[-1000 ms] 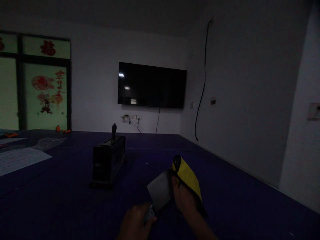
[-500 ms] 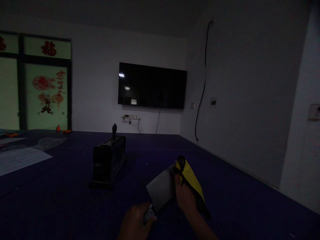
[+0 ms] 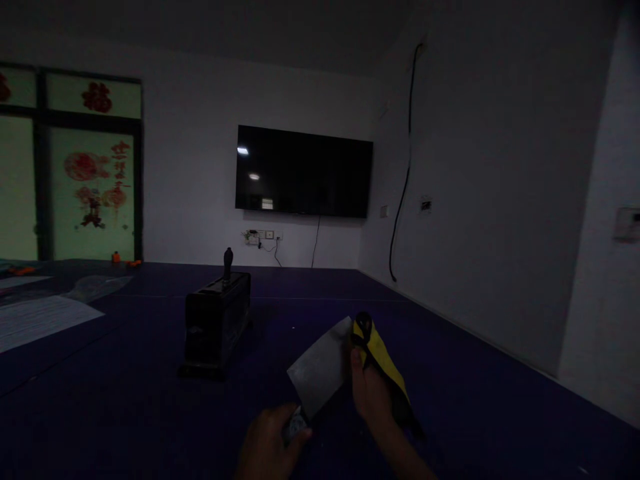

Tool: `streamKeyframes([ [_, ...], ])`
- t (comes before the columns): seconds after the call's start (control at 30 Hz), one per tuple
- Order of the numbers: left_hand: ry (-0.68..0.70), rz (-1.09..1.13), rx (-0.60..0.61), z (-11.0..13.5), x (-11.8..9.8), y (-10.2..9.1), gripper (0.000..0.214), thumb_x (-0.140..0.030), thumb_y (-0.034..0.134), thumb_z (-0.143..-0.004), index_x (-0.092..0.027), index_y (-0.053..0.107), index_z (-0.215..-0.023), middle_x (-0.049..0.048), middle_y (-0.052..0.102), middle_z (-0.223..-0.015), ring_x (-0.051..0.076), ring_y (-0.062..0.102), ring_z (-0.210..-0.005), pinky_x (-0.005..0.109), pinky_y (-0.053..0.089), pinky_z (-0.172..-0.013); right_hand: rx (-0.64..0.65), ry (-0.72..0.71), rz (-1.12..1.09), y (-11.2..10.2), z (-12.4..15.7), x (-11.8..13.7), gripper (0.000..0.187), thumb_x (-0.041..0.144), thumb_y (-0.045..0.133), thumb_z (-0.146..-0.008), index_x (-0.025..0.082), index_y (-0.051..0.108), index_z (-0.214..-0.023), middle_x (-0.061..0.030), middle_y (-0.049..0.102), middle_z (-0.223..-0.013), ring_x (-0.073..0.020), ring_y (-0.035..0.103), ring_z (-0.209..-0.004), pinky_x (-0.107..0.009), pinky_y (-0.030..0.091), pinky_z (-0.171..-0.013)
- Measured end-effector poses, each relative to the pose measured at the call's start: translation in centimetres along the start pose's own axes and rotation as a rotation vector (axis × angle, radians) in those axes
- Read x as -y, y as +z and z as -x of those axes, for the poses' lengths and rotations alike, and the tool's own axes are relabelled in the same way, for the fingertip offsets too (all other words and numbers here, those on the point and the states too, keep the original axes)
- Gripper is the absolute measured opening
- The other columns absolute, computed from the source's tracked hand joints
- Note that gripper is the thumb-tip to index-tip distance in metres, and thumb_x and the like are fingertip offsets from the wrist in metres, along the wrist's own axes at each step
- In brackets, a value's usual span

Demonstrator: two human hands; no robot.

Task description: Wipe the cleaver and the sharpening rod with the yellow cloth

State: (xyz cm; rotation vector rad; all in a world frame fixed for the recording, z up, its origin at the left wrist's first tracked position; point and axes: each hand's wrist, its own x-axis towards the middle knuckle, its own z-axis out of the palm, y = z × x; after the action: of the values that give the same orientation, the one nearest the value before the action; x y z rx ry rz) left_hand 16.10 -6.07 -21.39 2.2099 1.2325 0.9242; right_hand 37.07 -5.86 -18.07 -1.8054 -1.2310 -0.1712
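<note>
In a dim room, my left hand [image 3: 267, 443] grips the handle of a cleaver [image 3: 319, 375], whose broad grey blade points up and to the right. Against the blade's right side my right hand [image 3: 371, 395] holds a yellow cloth [image 3: 383, 357] with a dark edge. Both hands hover low over the dark blue surface [image 3: 125, 413]. A black knife block [image 3: 216, 321] with one dark handle sticking up stands to the left, beyond the hands.
A large black TV [image 3: 304, 171] hangs on the far white wall above sockets. A window with red paper decorations [image 3: 93, 180] is at far left. Pale sheets [image 3: 40, 313] lie at the left. A black cable [image 3: 403, 180] runs down the right wall.
The yellow cloth and my right hand have slid slightly right and down along the blade, and more of the blade shows. The left hand stays nearly still.
</note>
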Motion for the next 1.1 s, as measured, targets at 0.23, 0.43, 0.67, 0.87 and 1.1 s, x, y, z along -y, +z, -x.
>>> streamKeyframes([
  [0.23, -0.072, -0.004, -0.042, -0.1, -0.5, -0.1, 0.038, -0.043, 0.056, -0.077, -0.021, 0.069, -0.105, 0.0072, 0.071, -0.102, 0.023, 0.062, -0.095, 0.028, 0.045, -0.083, -0.012, -0.015, -0.015, -0.1, 0.1, 0.2, 0.092, 0.068, 0.003, -0.084, 0.003, 0.058, -0.119, -0.0228, 0.06, -0.117, -0.0311, 0.038, -0.129, -0.042, 0.028, -0.105],
  [0.43, -0.107, 0.004, -0.073, -0.1, -0.2, 0.1, 0.042, -0.043, 0.056, -0.077, -0.021, 0.067, -0.111, 0.0074, 0.07, -0.106, 0.023, 0.061, -0.098, 0.03, 0.044, -0.086, 0.014, -0.037, -0.046, 0.1, 0.0, -0.1, 0.089, 0.067, 0.004, -0.085, 0.005, 0.055, -0.123, -0.0223, 0.057, -0.123, -0.031, 0.04, -0.128, -0.043, 0.028, -0.105],
  [0.67, -0.094, 0.036, -0.082, -0.3, 0.3, 0.3, 0.044, -0.046, 0.057, -0.077, -0.018, 0.068, -0.108, 0.0088, 0.069, -0.105, 0.024, 0.062, -0.097, 0.03, 0.046, -0.086, 0.011, -0.041, -0.075, 0.1, 0.0, -0.1, 0.088, 0.068, 0.005, -0.084, 0.006, 0.053, -0.125, -0.021, 0.054, -0.127, -0.0301, 0.036, -0.13, -0.042, 0.027, -0.106],
  [0.87, -0.059, 0.116, -0.088, -0.4, 0.5, 0.3, 0.044, -0.048, 0.057, -0.076, -0.018, 0.069, -0.107, 0.0078, 0.07, -0.104, 0.023, 0.062, -0.097, 0.028, 0.046, -0.085, -0.013, -0.053, -0.087, 0.1, 0.2, 0.0, 0.083, 0.066, 0.009, -0.086, 0.006, 0.051, -0.126, -0.02, 0.057, -0.122, -0.0294, 0.036, -0.13, -0.044, 0.025, -0.107],
  [1.1, -0.058, 0.181, -0.121, -0.5, 0.4, 0.5, 0.041, -0.046, 0.059, -0.073, -0.018, 0.071, -0.1, 0.0083, 0.072, -0.096, 0.024, 0.063, -0.09, 0.03, 0.047, -0.081, 0.0, -0.032, -0.115, 0.4, 0.0, -0.3, 0.086, 0.067, 0.009, -0.085, 0.004, 0.052, -0.125, -0.0225, 0.057, -0.121, -0.031, 0.036, -0.13, -0.044, 0.028, -0.105],
])
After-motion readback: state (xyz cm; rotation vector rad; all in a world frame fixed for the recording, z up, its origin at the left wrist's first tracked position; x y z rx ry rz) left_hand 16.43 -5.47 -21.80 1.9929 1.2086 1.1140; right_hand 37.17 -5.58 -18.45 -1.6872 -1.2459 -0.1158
